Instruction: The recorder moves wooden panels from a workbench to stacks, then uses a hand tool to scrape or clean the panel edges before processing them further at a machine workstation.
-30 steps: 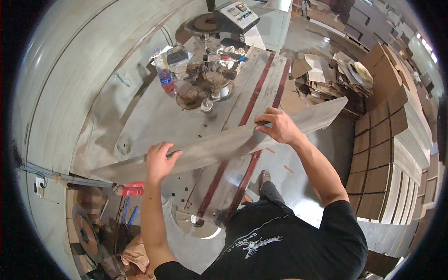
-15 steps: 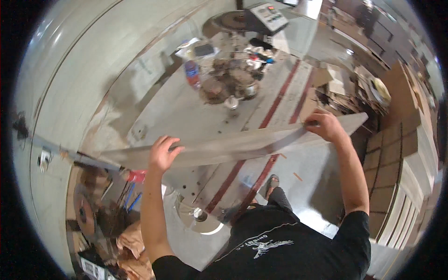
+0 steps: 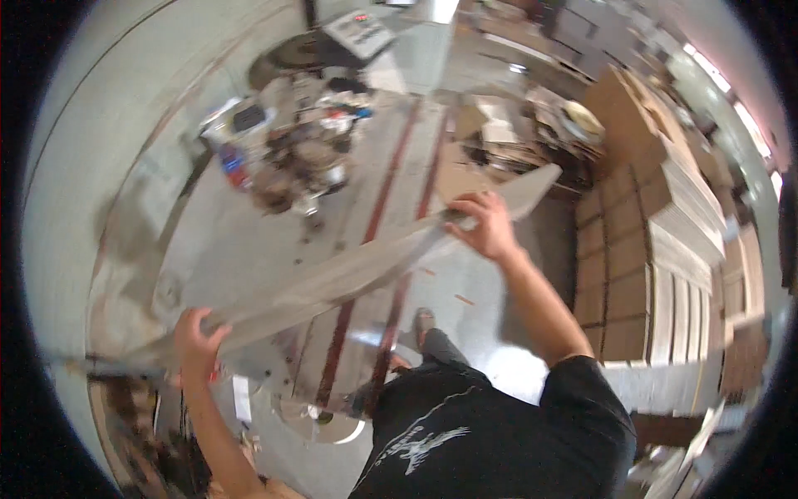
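Note:
A long, pale, thin board [image 3: 332, 284] lies slantwise in front of me, its right end farther away and its left end nearer. My left hand [image 3: 199, 339] is closed over its edge toward the left end, thumb and fingers bent around it. Farther right, my right hand [image 3: 485, 226] grips the upper edge with curled fingers. The board passes above a pale worktable [image 3: 224, 249] with dark red stripes [image 3: 391, 187]; blur hides whether it touches the tabletop.
Dirty, cluttered items [image 3: 303, 158] and a blue-and-red bottle [image 3: 233, 165] occupy the table's far part, near a control box [image 3: 359, 35]. Stacked panels [image 3: 611, 266] stand at right. Cardboard scraps [image 3: 499, 125] lie beyond the table. A wall [image 3: 75, 166] rises at left.
My view has swung to the right, so the table appears farther left. The board slants more steeply, its left end lower in the picture. Both hands keep hold of it.

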Demonstrator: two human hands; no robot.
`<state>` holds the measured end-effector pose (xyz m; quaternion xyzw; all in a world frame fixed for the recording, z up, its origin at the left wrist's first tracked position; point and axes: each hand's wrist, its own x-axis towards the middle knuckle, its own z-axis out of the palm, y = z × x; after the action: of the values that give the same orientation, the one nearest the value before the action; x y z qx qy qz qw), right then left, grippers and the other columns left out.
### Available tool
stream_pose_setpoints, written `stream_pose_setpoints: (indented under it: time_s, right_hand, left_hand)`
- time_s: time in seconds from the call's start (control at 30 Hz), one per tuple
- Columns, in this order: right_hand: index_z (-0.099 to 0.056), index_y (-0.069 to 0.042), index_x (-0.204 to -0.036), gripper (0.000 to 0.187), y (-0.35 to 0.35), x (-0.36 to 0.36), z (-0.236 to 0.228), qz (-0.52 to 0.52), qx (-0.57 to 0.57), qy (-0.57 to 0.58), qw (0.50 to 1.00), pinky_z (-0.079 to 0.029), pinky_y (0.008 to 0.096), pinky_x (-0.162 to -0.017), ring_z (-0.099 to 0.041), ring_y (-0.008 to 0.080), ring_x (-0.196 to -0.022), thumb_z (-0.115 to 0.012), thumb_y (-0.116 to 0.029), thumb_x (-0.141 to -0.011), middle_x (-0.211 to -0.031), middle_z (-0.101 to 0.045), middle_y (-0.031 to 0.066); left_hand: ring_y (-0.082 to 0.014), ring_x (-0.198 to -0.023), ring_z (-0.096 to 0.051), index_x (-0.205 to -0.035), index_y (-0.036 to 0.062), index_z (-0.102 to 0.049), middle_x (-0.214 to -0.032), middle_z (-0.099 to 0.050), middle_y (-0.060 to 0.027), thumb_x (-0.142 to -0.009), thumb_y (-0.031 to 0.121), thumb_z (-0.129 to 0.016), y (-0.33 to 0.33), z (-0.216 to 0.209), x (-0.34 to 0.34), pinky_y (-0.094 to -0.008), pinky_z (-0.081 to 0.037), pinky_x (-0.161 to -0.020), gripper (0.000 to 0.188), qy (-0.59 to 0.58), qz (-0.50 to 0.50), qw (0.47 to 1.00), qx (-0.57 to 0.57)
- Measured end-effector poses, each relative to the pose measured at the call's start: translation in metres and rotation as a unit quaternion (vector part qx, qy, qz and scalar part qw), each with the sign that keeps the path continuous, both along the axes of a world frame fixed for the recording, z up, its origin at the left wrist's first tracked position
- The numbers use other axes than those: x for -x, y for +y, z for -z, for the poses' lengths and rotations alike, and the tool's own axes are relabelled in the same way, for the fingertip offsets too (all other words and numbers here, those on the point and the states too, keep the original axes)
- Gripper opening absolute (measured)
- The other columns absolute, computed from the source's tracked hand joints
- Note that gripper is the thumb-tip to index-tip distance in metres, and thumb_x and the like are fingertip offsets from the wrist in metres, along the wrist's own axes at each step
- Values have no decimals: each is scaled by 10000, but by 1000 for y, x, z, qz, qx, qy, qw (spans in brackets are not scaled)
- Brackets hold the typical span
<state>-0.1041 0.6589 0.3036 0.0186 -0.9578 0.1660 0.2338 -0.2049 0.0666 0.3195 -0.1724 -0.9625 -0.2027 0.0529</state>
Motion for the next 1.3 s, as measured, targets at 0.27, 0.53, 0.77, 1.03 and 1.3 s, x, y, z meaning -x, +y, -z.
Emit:
stream_pose_setpoints:
  time_s: [0.27,0.53,0.77,1.03,1.3]
  right_hand:
    - [-417,-111,-1535,642,-29,-77,117,284,628,136,711,-384,475,-1110,-471,321,-1347,-515,-490,-1027,-1513,-467,151]
    - [-347,-129,-1558,916,-82,-125,72,210,894,88,387,-291,524,-1160,-429,360,-1378,-412,-777,-914,-1577,-385,106]
    - [-472,-78,-1456,798,-79,-164,157,272,921,52,274,-359,498,-1143,-496,340,-1312,-429,-693,-951,-1444,-527,137]
    - [-395,-103,-1505,803,-75,-174,223,375,884,22,279,-410,510,-1088,-485,339,-1309,-368,-717,-988,-1486,-472,129]
    - [-380,-104,-1515,804,-75,-186,257,349,891,-2,290,-421,503,-1088,-490,347,-1315,-393,-711,-987,-1512,-449,149]
  left_hand:
    - [-389,-876,-649,-978,6,-621,-925,-683,-165,-681,138,-867,42,-17,-33,-445,-507,-772,407,-115,-89,988,46]
    - [-330,-1011,-648,-1076,92,-695,-1062,-711,-92,-595,16,-786,30,16,-123,-414,-510,-879,495,-145,85,981,92]
    - [-324,-1198,-544,-1229,157,-632,-1321,-589,-64,-691,53,-764,14,143,-219,-493,-421,-1009,563,-25,119,982,147]
    - [-352,-1289,-506,-1286,138,-628,-1409,-555,-125,-791,266,-779,8,141,-221,-519,-358,-1098,533,-152,75,981,96]
    - [-413,-1406,-396,-1371,37,-553,-1491,-476,-227,-910,301,-674,-51,192,-165,-536,-323,-1149,546,-107,-115,987,36]
